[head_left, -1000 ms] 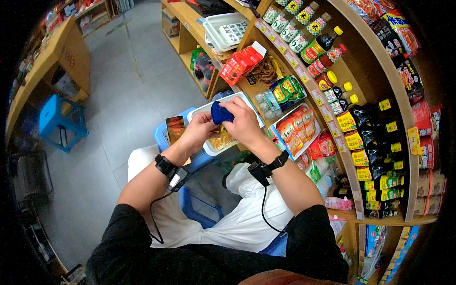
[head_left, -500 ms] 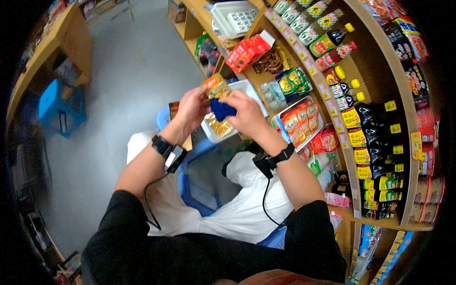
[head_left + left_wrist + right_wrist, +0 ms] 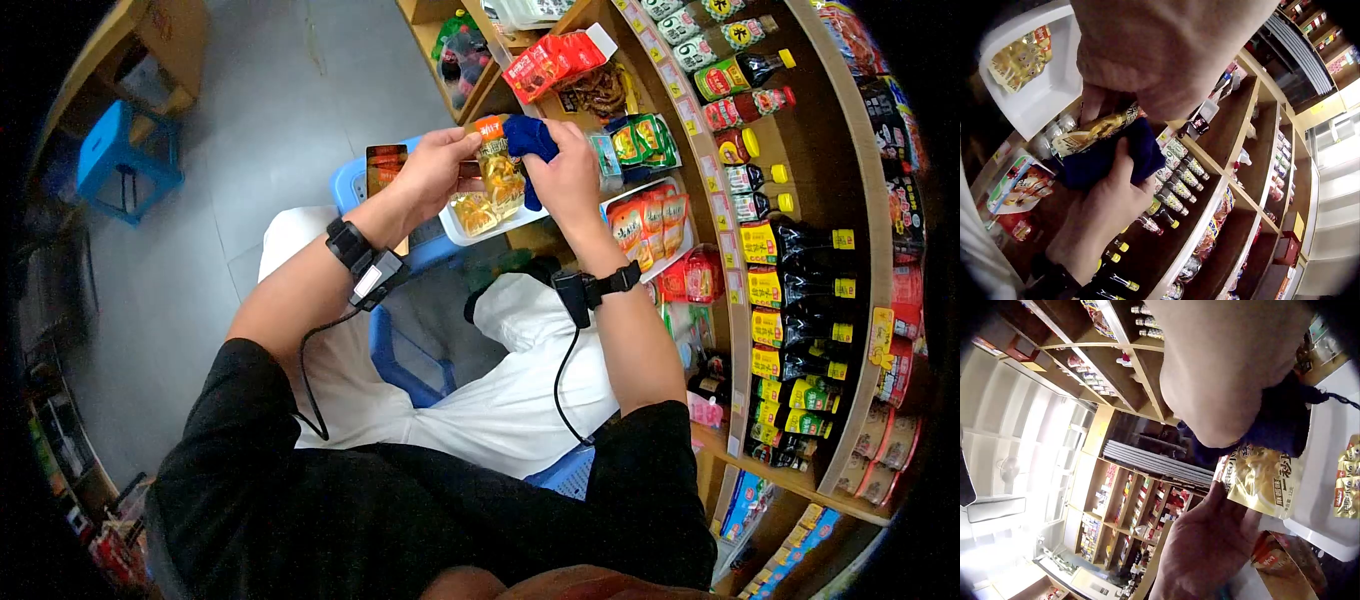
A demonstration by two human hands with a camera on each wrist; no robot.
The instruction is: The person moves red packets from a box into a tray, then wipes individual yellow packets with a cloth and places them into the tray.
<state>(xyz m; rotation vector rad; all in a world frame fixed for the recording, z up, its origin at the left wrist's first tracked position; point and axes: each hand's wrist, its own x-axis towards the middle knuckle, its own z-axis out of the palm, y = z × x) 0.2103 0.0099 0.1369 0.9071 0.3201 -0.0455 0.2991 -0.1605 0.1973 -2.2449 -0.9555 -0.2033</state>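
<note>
My left hand (image 3: 437, 172) holds a gold snack packet (image 3: 500, 165) with an orange top by its edge, thumb on the near side. In my right hand (image 3: 570, 180) is a bunched dark blue cloth (image 3: 530, 137), pinched against the packet's right edge and upper part. The right wrist view shows the packet's printed face (image 3: 1260, 481) below the cloth. Beneath the hands stands a white tray (image 3: 1060, 81) with more gold packets (image 3: 1022, 59) lying in it.
A brown box (image 3: 385, 165) sits left of the tray on a blue stool (image 3: 348, 190). To the right are a tray of orange-red packets (image 3: 640, 235), a red box (image 3: 555, 65) and a curved shelf of sauce bottles (image 3: 790, 285). Another blue stool (image 3: 128, 165) stands on the floor at left.
The gold packet has come up out of the tray into my left hand. Both hands have moved up and right in the head view, and the cloth now lies against the packet.
</note>
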